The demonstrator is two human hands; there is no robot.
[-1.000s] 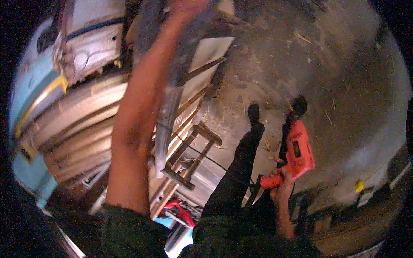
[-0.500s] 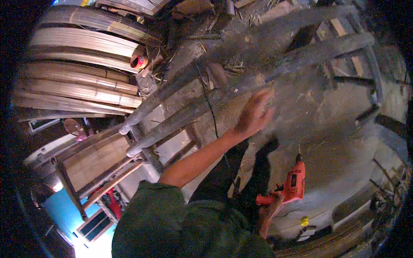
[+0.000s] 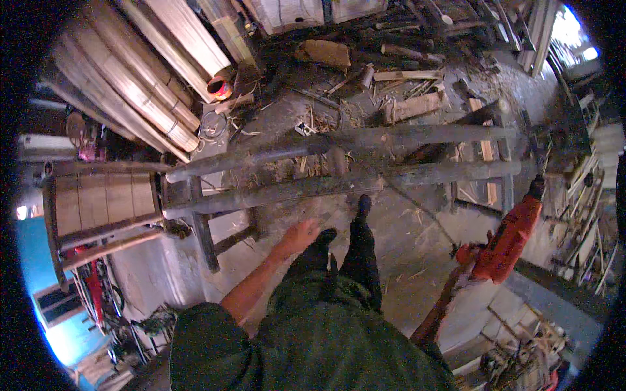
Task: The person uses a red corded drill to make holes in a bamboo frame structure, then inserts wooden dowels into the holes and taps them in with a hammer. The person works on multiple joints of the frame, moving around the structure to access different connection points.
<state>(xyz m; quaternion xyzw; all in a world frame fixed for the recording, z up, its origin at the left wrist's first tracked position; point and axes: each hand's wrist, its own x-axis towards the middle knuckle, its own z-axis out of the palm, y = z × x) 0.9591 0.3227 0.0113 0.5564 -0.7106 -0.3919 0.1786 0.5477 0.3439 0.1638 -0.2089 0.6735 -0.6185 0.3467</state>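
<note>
My right hand (image 3: 464, 279) is closed around the grip of a red power drill (image 3: 510, 242). The drill is held out to the right, and its long bit (image 3: 545, 159) points away from me and slightly right, beyond the right end of a wooden bench. A dark cord (image 3: 424, 210) runs from the drill toward the bench. Low in front of my body, beside my leg, is my left hand (image 3: 300, 236), slightly blurred, its fingers loosely stretched and nothing seen in them. Ahead of both hands lies the bench (image 3: 352, 179), made of two long parallel poles on legs.
A bamboo-panelled frame (image 3: 104, 203) stands at the left. Long split-bamboo bundles (image 3: 134, 78) lean at the upper left, with a red can (image 3: 219, 88) near their ends. Wood offcuts (image 3: 417, 105) and shavings litter the floor beyond the bench. Sticks (image 3: 590, 241) are piled at right.
The view has turned. My left hand has dropped from near the bench to beside my leg. My right hand has carried the drill outward to the right and farther forward.
</note>
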